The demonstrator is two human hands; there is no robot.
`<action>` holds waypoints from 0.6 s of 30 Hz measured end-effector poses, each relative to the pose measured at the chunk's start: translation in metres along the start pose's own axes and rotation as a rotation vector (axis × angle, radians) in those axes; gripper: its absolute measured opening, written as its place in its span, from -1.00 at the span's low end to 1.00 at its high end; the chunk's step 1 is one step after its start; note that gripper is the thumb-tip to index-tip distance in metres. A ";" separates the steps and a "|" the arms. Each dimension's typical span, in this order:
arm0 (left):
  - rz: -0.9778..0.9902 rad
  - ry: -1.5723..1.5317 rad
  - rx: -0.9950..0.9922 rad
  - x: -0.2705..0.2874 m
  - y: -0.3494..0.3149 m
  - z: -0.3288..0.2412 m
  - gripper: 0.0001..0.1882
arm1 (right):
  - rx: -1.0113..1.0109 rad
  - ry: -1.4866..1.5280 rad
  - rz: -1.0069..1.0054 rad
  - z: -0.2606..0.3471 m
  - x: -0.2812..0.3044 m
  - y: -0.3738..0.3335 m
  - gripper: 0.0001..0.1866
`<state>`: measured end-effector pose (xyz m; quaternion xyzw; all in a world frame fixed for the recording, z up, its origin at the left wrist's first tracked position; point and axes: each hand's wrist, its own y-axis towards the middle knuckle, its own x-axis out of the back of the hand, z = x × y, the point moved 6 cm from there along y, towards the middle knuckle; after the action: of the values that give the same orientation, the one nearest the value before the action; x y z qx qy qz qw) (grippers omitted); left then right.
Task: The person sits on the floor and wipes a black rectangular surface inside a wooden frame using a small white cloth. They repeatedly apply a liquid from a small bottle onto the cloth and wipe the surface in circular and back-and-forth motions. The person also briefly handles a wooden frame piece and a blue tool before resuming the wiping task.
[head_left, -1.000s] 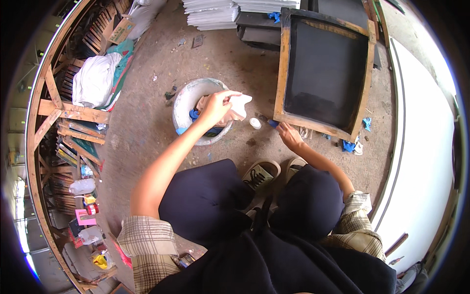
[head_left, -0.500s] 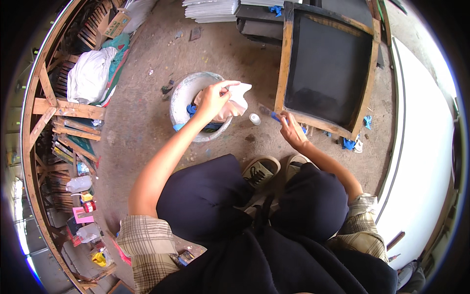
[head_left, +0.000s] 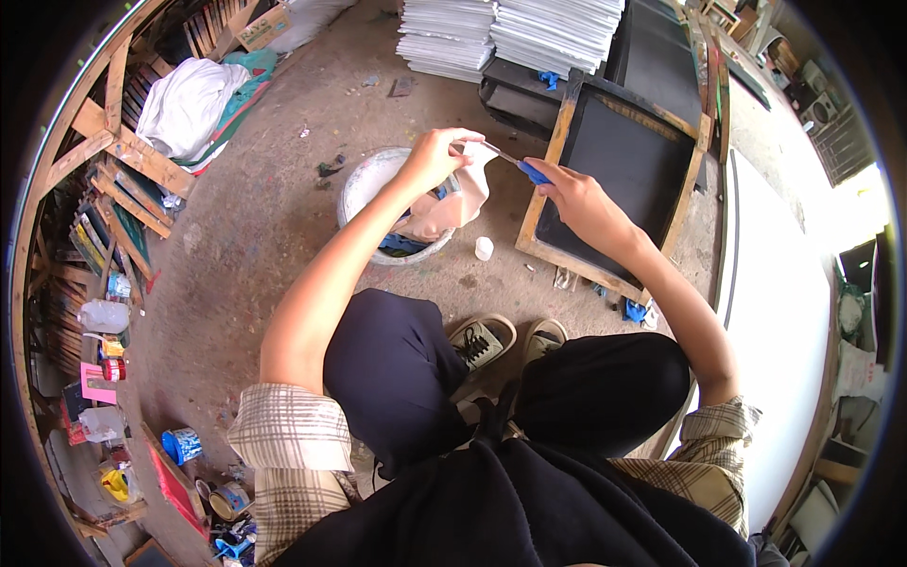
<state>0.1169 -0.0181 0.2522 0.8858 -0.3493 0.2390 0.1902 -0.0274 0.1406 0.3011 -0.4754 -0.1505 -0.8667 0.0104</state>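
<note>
My left hand (head_left: 435, 161) pinches the upper edge of a pale pinkish cloth (head_left: 472, 194). The cloth hangs over the right rim of a round, paint-stained whitish bucket (head_left: 355, 194), its lower part inside. In my right hand (head_left: 584, 203) is a blue-handled scraper (head_left: 533, 172), gripped by the handle. Its thin metal blade points left and reaches the cloth's top, beside my left fingers; whether it touches is too small to tell. Dark and blue material lies in the bucket. A small white cup (head_left: 484, 249) stands on the floor right of it.
A wooden-framed dark panel (head_left: 614, 156) lies under and beyond my right forearm. Stacks of white sheets (head_left: 557, 33) stand at the far side. A large white board (head_left: 779, 331) runs along the right. Wooden racks (head_left: 118, 146), a white cloth bundle (head_left: 189, 109) and paint cans (head_left: 181, 444) line the left.
My right hand has moved up and left, bringing the scraper from beside the frame to the cloth's top edge. My left hand still holds the cloth. The view has shifted.
</note>
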 end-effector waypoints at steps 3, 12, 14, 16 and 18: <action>0.002 -0.010 -0.002 0.001 -0.004 -0.004 -0.56 | 0.043 -0.212 0.019 0.008 -0.008 0.001 -0.52; 0.039 0.052 -0.102 0.004 -0.008 -0.013 -0.54 | 0.029 -0.403 0.088 0.021 -0.020 0.004 -0.37; 0.046 0.069 -0.111 0.003 -0.008 -0.014 -0.54 | -0.005 -0.391 0.109 0.019 -0.024 0.003 -0.41; 0.050 0.091 -0.123 0.002 -0.007 -0.017 -0.54 | 0.012 -0.463 0.115 0.022 -0.023 0.002 -0.38; 0.055 0.115 -0.137 -0.002 -0.006 -0.017 -0.54 | 0.015 -0.510 0.126 0.025 -0.024 0.001 -0.38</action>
<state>0.1152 -0.0043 0.2638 0.8457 -0.3773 0.2704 0.2634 0.0064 0.1434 0.2938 -0.6870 -0.1246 -0.7153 0.0296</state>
